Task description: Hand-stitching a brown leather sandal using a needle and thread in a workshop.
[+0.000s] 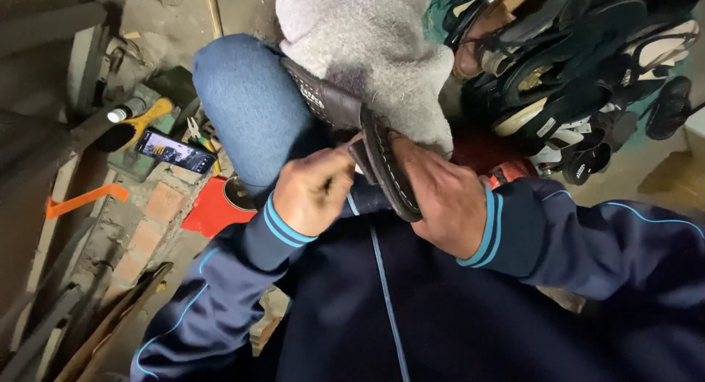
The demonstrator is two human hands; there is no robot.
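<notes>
Cluttered workshop floor, brick and scrap wood to one side, frames the scene. I see my left hand [312, 187] curled into a loose fist, thumb and forefinger pinched together against the sandal [382, 161]; whatever it pinches is too small to tell. My right hand [440, 198] is wrapped around the sandal's heel end, fingers closed on its edge. The dark sandal, white stitching along its sole, rests on a grey cloth [374, 55] draped over the raised knee [250, 103].

Beyond the knee lie a phone [176, 150] with its screen lit, a yellow-handled tool [143, 117] and a red sheet [213, 209]. A heap of dark sandals [580, 81] fills the right.

Risks, as I judge them: the sandal is braced only on the knee and could slip off the cloth if the right hand's grip slackens; the pinching fingers, tight against the sole edge, could be pricked or lose their hold.
</notes>
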